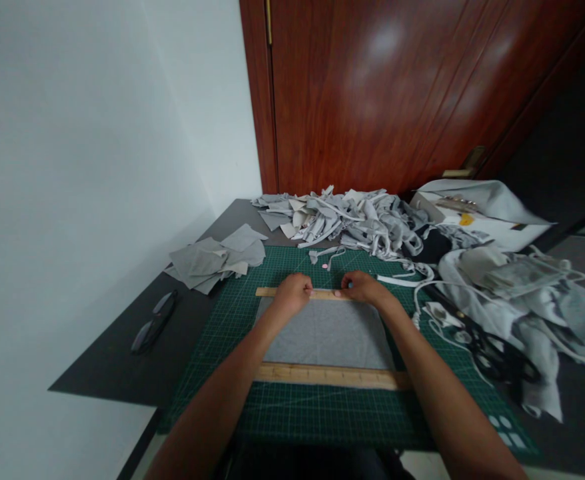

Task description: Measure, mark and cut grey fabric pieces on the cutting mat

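A grey fabric piece (328,337) lies flat on the green cutting mat (292,413). A wooden ruler (267,292) lies across its far edge, and a second, longer wooden ruler (330,375) lies across its near edge. My left hand (292,293) presses down on the far ruler with the fingers curled. My right hand (362,288) rests at the same ruler's right end, fingers bent against it; whether it holds some small tool is hidden.
A stack of cut grey squares (217,261) sits at the mat's far left. A heap of grey scraps and strips (347,220) lies at the back. Black scissors (492,350) and bunched grey cloth (527,293) are at the right. A dark folded object (153,321) lies left.
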Available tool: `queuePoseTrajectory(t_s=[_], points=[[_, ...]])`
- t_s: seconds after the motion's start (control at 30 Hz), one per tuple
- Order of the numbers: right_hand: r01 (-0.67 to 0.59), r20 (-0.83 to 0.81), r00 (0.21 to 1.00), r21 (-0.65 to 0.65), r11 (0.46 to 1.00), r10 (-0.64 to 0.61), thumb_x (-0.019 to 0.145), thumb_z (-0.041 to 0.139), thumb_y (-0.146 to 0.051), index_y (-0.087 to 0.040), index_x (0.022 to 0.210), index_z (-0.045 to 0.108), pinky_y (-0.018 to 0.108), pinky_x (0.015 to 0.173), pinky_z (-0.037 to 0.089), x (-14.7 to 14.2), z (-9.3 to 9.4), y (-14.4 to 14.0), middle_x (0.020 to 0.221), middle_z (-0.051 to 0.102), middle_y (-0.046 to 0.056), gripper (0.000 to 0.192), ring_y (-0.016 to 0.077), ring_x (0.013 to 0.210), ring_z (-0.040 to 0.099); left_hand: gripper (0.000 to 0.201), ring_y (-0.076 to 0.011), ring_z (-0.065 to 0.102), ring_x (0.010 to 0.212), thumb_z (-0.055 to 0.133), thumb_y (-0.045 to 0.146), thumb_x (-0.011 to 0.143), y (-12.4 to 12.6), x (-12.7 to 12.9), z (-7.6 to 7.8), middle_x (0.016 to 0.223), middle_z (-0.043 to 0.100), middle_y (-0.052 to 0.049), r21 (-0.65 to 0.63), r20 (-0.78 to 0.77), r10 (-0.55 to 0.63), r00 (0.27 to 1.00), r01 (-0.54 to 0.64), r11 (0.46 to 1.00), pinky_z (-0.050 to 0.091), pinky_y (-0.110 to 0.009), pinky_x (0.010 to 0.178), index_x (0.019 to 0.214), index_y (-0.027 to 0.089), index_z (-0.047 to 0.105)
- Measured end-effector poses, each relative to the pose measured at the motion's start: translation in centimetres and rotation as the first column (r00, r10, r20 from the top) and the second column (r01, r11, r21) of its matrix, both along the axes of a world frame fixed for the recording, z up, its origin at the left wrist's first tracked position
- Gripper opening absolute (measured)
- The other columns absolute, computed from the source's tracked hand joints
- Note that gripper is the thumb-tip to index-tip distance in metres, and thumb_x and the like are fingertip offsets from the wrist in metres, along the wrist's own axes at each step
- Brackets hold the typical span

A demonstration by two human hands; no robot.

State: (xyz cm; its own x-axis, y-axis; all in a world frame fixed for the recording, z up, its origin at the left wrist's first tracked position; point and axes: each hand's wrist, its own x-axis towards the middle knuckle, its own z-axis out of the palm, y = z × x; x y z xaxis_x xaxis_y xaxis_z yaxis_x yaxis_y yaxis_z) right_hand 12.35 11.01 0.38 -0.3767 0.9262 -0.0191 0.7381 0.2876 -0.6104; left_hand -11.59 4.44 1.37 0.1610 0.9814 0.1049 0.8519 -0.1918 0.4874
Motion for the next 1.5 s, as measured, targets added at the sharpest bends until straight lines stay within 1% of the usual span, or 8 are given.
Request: queuePoseTrajectory(t_s=[0.13,0.27,0.4,0.5,0.63,0.87,1.07,1.5], points=[[-0.017,-0.16,0.987,0.058,0.998,0.026,0.081,0.072,-0.03,-0.018,0.09,0.077,0.027,0.069,0.049,-0.2,-0.1,0.1,0.082,0.075,0.002,0.015,0.0186,0.076,0.065,0.01,-0.0182,0.069,0.082,0.07,0.011,0.083,1.1,-0.5,-0.9,0.084,0.076,-0.004,-0.019,0.078,-0.024,0.997,0.026,0.999,0.05,-0.027,0.077,0.081,0.017,0.077],[-0.048,-0.297,0.951,0.126,0.991,0.084,0.09,0.058,-0.024,-0.018,0.116,0.075,0.03,0.072,0.054,-1.5,-0.4,0.0,0.085,0.075,0.003,0.032,0.0192,0.077,0.069,0.005,-0.0177,0.069,0.08,0.073,0.013,0.078,1.8,-0.9,-1.3,0.082,0.076,-0.003,-0.039,0.131,-0.039,0.991,0.044,0.998,0.051,-0.027,0.074,0.078,0.017,0.075],[-0.111,-0.329,0.929,0.194,0.975,0.172,0.093,0.057,-0.023,-0.017,0.114,0.077,0.032,0.077,0.055,-3.3,-0.9,-0.9,0.085,0.077,0.005,0.029,0.0204,0.078,0.072,0.008,-0.0162,0.067,0.077,0.073,0.01,0.076,2.2,-1.2,-1.2,0.079,0.073,-0.001,-0.058,0.166,-0.068,0.984,0.078,0.995,0.049,-0.025,0.072,0.075,0.018,0.073],[-0.138,-0.305,0.927,0.269,0.953,0.22,0.096,0.058,-0.021,-0.019,0.102,0.079,0.036,0.088,0.054,-4.2,-1.2,-1.7,0.094,0.08,0.008,0.022,0.0229,0.089,0.073,0.009,-0.0152,0.065,0.074,0.072,0.008,0.076,2.4,-1.4,-1.2,0.076,0.07,0.0,-0.073,0.178,-0.082,0.981,0.097,0.993,0.047,-0.024,0.069,0.074,0.018,0.07],[-0.173,-0.248,0.93,0.35,0.921,0.269,0.096,0.061,-0.017,-0.021,0.09,0.078,0.039,0.095,0.051,-4.8,-1.5,-2.1,0.092,0.079,0.009,0.019,0.0252,0.097,0.07,0.013,-0.0161,0.063,0.076,0.073,0.009,0.075,2.3,-1.5,-1.2,0.08,0.069,0.0,-0.063,0.179,-0.063,0.982,0.075,0.995,0.047,-0.026,0.07,0.084,0.018,0.069],[-0.236,-0.155,0.932,0.424,0.874,0.327,0.096,0.057,-0.007,-0.019,0.108,0.079,0.037,0.094,0.052,-4.7,-2.1,-2.3,0.103,0.08,0.012,0.027,0.025,0.1,0.071,0.013,-0.0163,0.062,0.077,0.076,0.01,0.077,2.2,-1.3,-1.1,0.082,0.068,-0.001,-0.054,0.181,-0.067,0.981,0.077,0.996,0.046,-0.026,0.071,0.086,0.017,0.069],[-0.267,-0.066,0.941,0.455,0.849,0.332,0.092,0.057,0.001,-0.018,0.105,0.079,0.033,0.091,0.051,-4.9,-1.8,-2.7,0.102,0.08,0.011,0.032,0.0228,0.096,0.073,0.013,-0.0144,0.062,0.072,0.074,0.005,0.076,2.5,-1.1,-1.1,0.075,0.068,0.001,-0.068,0.167,-0.096,0.981,0.108,0.992,0.044,-0.025,0.068,0.072,0.017,0.069],[-0.29,0.112,0.957,0.429,0.855,0.268,0.089,0.058,0.001,-0.019,0.1,0.078,0.031,0.086,0.046,-4.1,-0.2,-2.9,0.097,0.08,0.009,0.03,0.0225,0.09,0.073,0.015,-0.0143,0.061,0.071,0.075,0.003,0.075,2.5,-1.0,-1.2,0.076,0.069,0.001,-0.055,0.123,-0.083,0.989,0.09,0.994,0.043,-0.025,0.067,0.073,0.017,0.071]])
